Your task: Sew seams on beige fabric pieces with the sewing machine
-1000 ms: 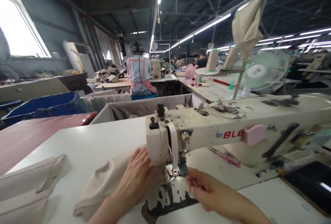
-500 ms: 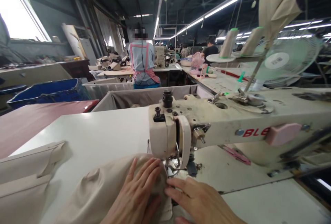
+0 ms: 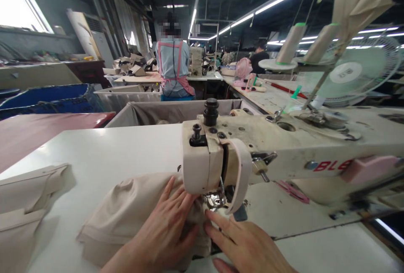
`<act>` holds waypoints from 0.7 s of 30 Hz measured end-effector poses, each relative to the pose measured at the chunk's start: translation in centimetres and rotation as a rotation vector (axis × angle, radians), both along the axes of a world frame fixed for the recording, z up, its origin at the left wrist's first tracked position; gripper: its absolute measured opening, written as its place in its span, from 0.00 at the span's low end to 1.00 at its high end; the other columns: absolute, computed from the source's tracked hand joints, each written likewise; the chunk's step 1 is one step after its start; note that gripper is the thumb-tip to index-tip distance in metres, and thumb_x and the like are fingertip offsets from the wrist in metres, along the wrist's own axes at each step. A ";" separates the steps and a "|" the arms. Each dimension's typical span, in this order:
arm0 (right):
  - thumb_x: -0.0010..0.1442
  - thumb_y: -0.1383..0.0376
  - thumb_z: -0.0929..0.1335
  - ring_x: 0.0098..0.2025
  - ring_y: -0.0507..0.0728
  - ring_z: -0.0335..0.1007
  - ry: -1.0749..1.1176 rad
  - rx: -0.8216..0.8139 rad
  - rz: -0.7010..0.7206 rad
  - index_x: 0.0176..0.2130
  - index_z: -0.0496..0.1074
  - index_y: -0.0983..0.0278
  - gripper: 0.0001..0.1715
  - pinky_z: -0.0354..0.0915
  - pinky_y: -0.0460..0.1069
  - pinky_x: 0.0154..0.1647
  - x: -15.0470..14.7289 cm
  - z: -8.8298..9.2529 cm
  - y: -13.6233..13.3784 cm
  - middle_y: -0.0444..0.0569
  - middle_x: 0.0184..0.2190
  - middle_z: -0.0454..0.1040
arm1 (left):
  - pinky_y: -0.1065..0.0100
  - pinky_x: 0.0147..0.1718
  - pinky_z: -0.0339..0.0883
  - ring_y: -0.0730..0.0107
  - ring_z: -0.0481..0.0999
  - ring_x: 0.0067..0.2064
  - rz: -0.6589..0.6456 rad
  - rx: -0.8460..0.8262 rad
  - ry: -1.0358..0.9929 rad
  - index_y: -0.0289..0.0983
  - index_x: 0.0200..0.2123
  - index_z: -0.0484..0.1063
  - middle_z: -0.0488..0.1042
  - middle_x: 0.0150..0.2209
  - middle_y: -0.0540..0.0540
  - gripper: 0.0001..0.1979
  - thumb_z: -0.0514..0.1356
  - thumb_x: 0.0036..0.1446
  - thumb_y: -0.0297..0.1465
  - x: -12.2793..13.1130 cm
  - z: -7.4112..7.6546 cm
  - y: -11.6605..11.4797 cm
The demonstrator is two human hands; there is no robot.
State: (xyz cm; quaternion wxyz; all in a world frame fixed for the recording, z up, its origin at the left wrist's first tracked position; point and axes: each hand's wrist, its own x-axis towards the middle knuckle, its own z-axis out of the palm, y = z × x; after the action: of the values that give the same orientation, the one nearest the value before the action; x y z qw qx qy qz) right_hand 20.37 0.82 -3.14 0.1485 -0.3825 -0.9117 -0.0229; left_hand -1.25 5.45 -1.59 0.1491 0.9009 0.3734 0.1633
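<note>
A beige fabric piece (image 3: pixel 126 214) lies bunched on the white table (image 3: pixel 104 155), its right end under the presser foot (image 3: pixel 214 200) of a cream sewing machine (image 3: pixel 284 147). My left hand (image 3: pixel 164 233) lies flat on the fabric with fingers spread, fingertips close to the machine head. Just right of it, my right hand (image 3: pixel 244 245) rests flat in front of the presser foot, its index finger pointing at the needle area. Neither hand grips anything.
More beige pieces (image 3: pixel 25 205) are stacked at the table's left edge. A grey cloth-lined bin (image 3: pixel 176 113) stands behind the table, a blue bin (image 3: pixel 47 98) at left. Thread cones (image 3: pixel 292 43) and a fan (image 3: pixel 356 73) stand behind the machine. A person in a pink apron (image 3: pixel 173 67) sits ahead.
My right hand moved left from beside the needle to lie flat in front of the presser foot, next to the left hand. The view shifted closer and lower toward the machine head.
</note>
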 end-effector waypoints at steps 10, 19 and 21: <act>0.56 0.63 0.70 0.35 0.59 0.78 0.062 0.048 0.015 0.50 0.67 0.62 0.22 0.73 0.49 0.24 0.2 -0.1 0.2 0.50 0.48 0.77 | 0.47 0.59 0.55 0.53 0.65 0.55 -0.023 0.108 -0.098 0.40 0.34 0.69 0.72 0.37 0.43 0.06 0.56 0.52 0.25 0.1 0.3 -0.4; 0.53 0.68 0.68 0.31 0.58 0.78 0.107 0.065 -0.023 0.48 0.69 0.61 0.21 0.72 0.48 0.23 0.4 -0.8 -0.2 0.48 0.44 0.78 | 0.56 0.59 0.58 0.62 0.71 0.51 -0.071 0.227 -0.132 0.41 0.49 0.67 0.75 0.45 0.45 0.20 0.53 0.53 0.23 0.1 0.5 0.0; 0.55 0.70 0.66 0.31 0.58 0.78 0.097 0.039 -0.043 0.48 0.69 0.59 0.19 0.73 0.47 0.26 0.8 -1.2 -0.4 0.48 0.44 0.78 | 0.59 0.56 0.61 0.63 0.73 0.49 -0.076 0.263 -0.153 0.41 0.47 0.69 0.76 0.45 0.45 0.18 0.52 0.53 0.24 0.4 0.6 0.0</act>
State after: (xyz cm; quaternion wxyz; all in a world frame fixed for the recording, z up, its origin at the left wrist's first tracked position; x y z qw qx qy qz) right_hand 21.20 0.43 -4.30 0.1992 -0.3996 -0.8944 -0.0254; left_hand -0.83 5.46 -1.00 0.0641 0.9110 0.3021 0.2732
